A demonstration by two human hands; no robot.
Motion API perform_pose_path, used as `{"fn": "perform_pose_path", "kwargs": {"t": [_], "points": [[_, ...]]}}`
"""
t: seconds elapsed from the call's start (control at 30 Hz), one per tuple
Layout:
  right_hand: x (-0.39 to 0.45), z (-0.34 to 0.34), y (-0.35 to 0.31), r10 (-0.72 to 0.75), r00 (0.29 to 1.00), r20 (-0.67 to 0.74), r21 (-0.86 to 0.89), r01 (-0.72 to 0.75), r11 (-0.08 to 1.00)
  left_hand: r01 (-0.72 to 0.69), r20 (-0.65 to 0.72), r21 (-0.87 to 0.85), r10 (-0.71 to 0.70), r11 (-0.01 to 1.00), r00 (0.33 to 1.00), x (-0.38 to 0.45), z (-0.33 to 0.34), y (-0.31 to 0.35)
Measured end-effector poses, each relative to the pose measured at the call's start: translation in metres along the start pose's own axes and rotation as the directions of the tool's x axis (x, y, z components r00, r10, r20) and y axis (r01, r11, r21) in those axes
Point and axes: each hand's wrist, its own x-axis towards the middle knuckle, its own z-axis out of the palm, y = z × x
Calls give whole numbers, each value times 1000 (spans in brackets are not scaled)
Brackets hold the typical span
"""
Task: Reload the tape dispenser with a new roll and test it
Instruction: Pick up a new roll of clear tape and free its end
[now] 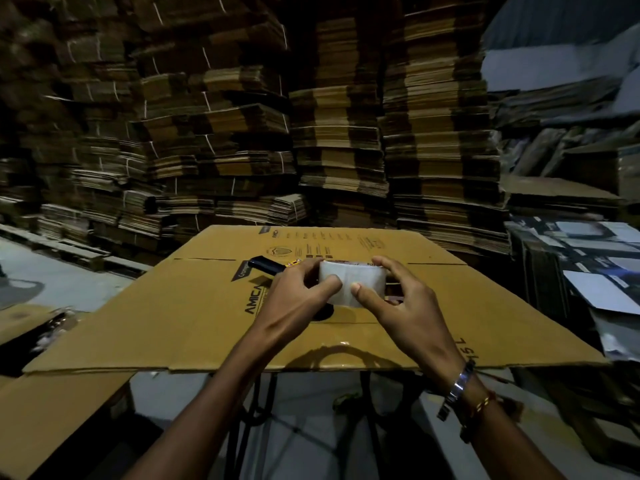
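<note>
A pale, translucent roll of tape (353, 279) is held edge-on between both hands above a flattened brown cardboard box (194, 313). My left hand (298, 299) grips its left side, thumb pressed on the front face. My right hand (401, 299) grips its right side, thumb on the front and fingers curled over the top. Behind my left hand the black handle of the tape dispenser (265, 264) pokes out with a yellow part beside it; the rest of the dispenser is hidden by my hands and the roll.
Tall stacks of flattened cardboard (339, 133) fill the whole background. More printed flat cartons (595, 265) pile up at the right. Another brown sheet (52, 410) lies at the lower left. Black stand legs (256, 403) show beneath the box's near edge.
</note>
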Motion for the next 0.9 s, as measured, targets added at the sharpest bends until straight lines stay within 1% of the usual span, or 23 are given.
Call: {"fn": "perform_pose_path", "kwargs": {"t": [0.1,0.3,0.37,0.5,0.7,0.73,0.83,0.9], "points": [[-3,1,1,-7,1000,-6,-4,7,1000,9,7,-30,-9,1000,1000,-2,1,-4],[-5,5,0,-34,999,-23,-23,34,999,-4,-52,-37,2,999,999,-3,7,0],[-7,4,1,-22,1000,-20,-9,22,1000,14,-28,-30,-14,999,1000,-5,6,-2],[-9,1,1,20,999,-37,42,-18,999,28,54,58,-31,998,998,-7,3,-15],[-9,3,2,27,999,-40,58,-25,998,2,51,82,-6,997,999,-7,5,-16],[-10,4,4,26,999,-41,55,-24,998,6,61,78,-11,997,998,-6,5,-16],[-12,5,3,21,999,-48,48,-18,999,54,87,-22,-52,998,995,-3,4,-19],[-12,6,1,18,999,-52,56,-15,998,68,87,-56,-63,996,994,-4,5,-21]]}}
